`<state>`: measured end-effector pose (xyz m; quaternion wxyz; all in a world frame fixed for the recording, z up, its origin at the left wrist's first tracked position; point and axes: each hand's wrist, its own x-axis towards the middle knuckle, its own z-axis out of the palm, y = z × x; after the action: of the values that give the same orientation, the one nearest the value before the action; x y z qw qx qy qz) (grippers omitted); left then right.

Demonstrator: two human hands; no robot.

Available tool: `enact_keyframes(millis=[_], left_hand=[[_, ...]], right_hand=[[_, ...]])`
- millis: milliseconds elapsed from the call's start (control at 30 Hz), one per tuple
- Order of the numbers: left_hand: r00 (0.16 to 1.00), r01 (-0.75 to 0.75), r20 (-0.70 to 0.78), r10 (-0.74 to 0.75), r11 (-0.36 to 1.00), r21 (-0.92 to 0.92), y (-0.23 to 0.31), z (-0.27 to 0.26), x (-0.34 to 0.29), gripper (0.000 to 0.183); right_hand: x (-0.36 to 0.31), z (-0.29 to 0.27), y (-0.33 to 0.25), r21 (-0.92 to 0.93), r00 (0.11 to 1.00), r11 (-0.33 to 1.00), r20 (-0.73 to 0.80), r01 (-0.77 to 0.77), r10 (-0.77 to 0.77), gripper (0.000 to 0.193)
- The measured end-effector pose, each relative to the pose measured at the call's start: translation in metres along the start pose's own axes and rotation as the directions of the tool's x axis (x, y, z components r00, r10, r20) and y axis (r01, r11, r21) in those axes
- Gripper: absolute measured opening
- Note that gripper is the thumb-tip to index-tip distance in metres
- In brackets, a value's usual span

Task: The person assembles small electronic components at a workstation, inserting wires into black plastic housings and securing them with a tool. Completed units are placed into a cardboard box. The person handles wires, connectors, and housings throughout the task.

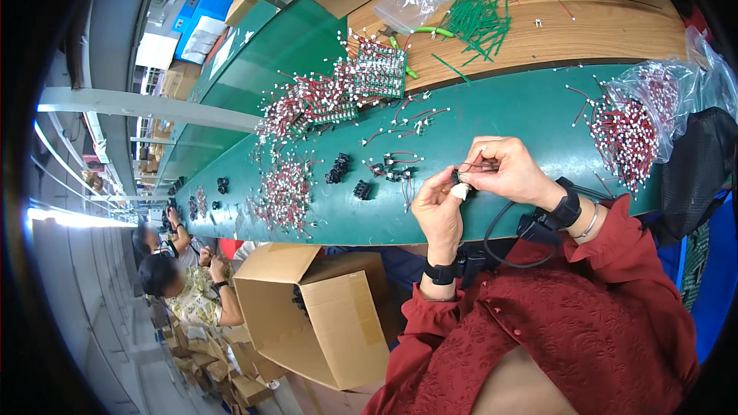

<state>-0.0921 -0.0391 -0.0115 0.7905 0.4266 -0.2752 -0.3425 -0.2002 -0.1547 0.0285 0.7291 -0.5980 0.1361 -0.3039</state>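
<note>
Over the near edge of the green work surface (pixel 477 115), my two hands meet fingertip to fingertip. My left hand (pixel 440 214) is closed in a pinch on a small black plastic part (pixel 455 177); a white cover wraps one fingertip. Closed beside it, my right hand (pixel 511 171) pinches thin dark wires (pixel 483 165) that run by the part. The fingers hide how wires and part join. Just left of my hands lie black plastic parts with red wires (pixel 396 169), and further left a black cluster (pixel 337 168) and a smaller black block (pixel 362 190).
Red-and-white wire leads form a pile (pixel 284 192) at left and fill a clear bag (pixel 646 115) at right. Wired green circuit boards (pixel 377 69) stand behind, near green strips (pixel 477 23) and green-handled pliers (pixel 411 69). An open cardboard box (pixel 346 323) stands below the edge. Co-workers (pixel 188 288) sit at left.
</note>
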Motion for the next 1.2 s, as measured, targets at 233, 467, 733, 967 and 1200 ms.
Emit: enact_keyframes(millis=[233, 467, 733, 967, 1200], left_hand=[[0.993, 0.12, 0.033, -0.116, 0.975, -0.185, 0.005, 0.001, 0.005, 0.04], [0.99, 0.142, 0.005, -0.144, 0.962, -0.233, 0.008, 0.001, 0.008, 0.037], [0.991, 0.126, -0.03, -0.133, 0.977, -0.171, 0.004, 0.0, 0.008, 0.035], [0.995, 0.102, 0.015, -0.101, 0.979, -0.178, 0.005, 0.003, 0.008, 0.026], [0.993, 0.116, -0.013, -0.12, 0.977, -0.181, 0.005, 0.003, 0.008, 0.021]], right_hand=[[-0.001, -0.007, -0.016, -0.02, 1.0, 1.0, -0.011, -0.006, 0.006, 0.032], [0.004, -0.016, -0.018, -0.218, 0.989, 0.974, -0.121, 0.062, -0.09, 0.021], [-0.003, -0.01, -0.011, -0.729, 0.935, 0.622, 0.071, 0.286, -0.347, 0.017], [-0.004, -0.011, -0.008, -0.822, 0.9, 0.45, 0.159, 0.348, -0.406, 0.016], [-0.003, -0.01, -0.013, -0.839, 0.875, 0.391, 0.188, 0.379, -0.446, 0.022]])
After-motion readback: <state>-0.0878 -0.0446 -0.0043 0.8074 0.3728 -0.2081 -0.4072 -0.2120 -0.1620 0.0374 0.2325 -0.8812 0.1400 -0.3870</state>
